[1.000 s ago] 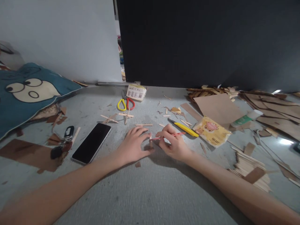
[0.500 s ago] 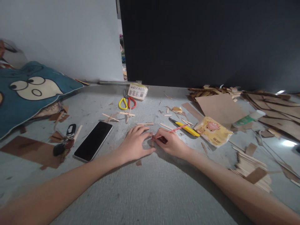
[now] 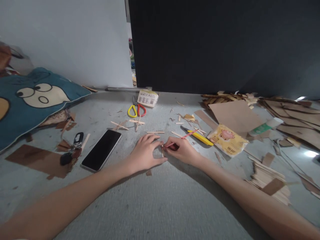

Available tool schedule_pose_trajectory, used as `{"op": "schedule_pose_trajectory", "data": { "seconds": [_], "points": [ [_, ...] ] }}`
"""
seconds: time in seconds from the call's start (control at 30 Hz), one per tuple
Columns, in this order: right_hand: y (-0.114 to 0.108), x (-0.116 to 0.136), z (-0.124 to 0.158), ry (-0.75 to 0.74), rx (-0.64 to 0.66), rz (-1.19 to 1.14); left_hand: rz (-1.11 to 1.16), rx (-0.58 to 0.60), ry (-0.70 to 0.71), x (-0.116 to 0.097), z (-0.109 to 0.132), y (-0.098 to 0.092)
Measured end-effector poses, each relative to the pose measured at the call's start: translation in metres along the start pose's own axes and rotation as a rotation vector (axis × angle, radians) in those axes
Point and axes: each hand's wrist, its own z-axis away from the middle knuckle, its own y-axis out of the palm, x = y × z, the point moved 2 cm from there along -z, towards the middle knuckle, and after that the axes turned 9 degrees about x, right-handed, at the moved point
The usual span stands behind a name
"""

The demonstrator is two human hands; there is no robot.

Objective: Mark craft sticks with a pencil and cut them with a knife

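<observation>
Red pencil (image 3: 189, 134) now slants steeper, pinched by right hand (image 3: 183, 151); left hand (image 3: 144, 152) grips wooden stick (image 3: 162, 152).

Slim red pen-like tool (image 3: 187, 135) in right grip (image 3: 182, 150), tip near small wooden strip (image 3: 162, 152) between left grip's (image 3: 146, 151) fingertips

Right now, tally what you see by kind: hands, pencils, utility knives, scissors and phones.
Hands (left hand, right hand): 2
Red pencil: 1
Yellow utility knife: 1
Scissors: 1
Phone: 1
Total: 6
</observation>
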Motion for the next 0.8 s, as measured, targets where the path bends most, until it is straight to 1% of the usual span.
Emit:
{"op": "schedule_pose_trajectory", "data": {
  "seconds": [0.03, 0.13, 0.17, 0.23, 0.27, 0.37, 0.4, 0.43, 0.5, 0.53, 0.57, 0.63, 0.67, 0.8],
  "points": [
    [0.0000, -0.0006, -0.0002, -0.002, 0.016, -0.005, -0.005, -0.002, -0.001, 0.0002, -0.0002, 0.0001],
    [0.0011, -0.0019, -0.0004, -0.022, 0.121, -0.058, -0.010, -0.014, -0.005, 0.0016, -0.0005, 0.0010],
    [0.0008, -0.0024, -0.0003, -0.018, 0.114, -0.059, -0.010, -0.019, -0.005, 0.0021, -0.0005, 0.0014],
    [-0.0006, -0.0033, -0.0002, -0.005, 0.047, -0.042, -0.010, -0.027, 0.002, 0.0027, -0.0004, 0.0021],
    [-0.0008, -0.0035, -0.0001, -0.005, 0.037, -0.040, -0.012, -0.028, 0.006, 0.0029, -0.0004, 0.0023],
    [0.0010, -0.0024, -0.0001, -0.031, 0.129, -0.087, -0.020, -0.026, 0.008, 0.0033, -0.0004, 0.0025],
    [0.0013, -0.0019, -0.0001, -0.031, 0.140, -0.096, -0.021, -0.024, 0.006, 0.0034, -0.0003, 0.0026],
    [0.0009, -0.0015, -0.0003, -0.022, 0.120, -0.087, -0.020, -0.021, 0.006, 0.0035, -0.0003, 0.0027],
    [-0.0007, -0.0010, -0.0006, 0.001, 0.036, -0.050, -0.011, -0.021, 0.007, 0.0037, -0.0002, 0.0028],
    [-0.0010, -0.0007, -0.0007, 0.001, 0.020, -0.043, -0.004, -0.024, 0.009, 0.0038, -0.0001, 0.0029],
    [-0.0007, -0.0003, -0.0008, -0.008, 0.036, -0.048, 0.003, -0.029, 0.011, 0.0038, 0.0000, 0.0028],
    [0.0012, 0.0003, -0.0010, -0.033, 0.117, -0.081, 0.011, -0.038, 0.017, 0.0037, 0.0001, 0.0027],
    [0.0019, 0.0004, -0.0010, -0.037, 0.131, -0.086, 0.009, -0.040, 0.019, 0.0036, 0.0001, 0.0026],
    [0.0025, 0.0000, -0.0002, -0.004, 0.004, -0.007, 0.009, -0.040, 0.009, 0.0031, 0.0001, 0.0016]
  ]
}}
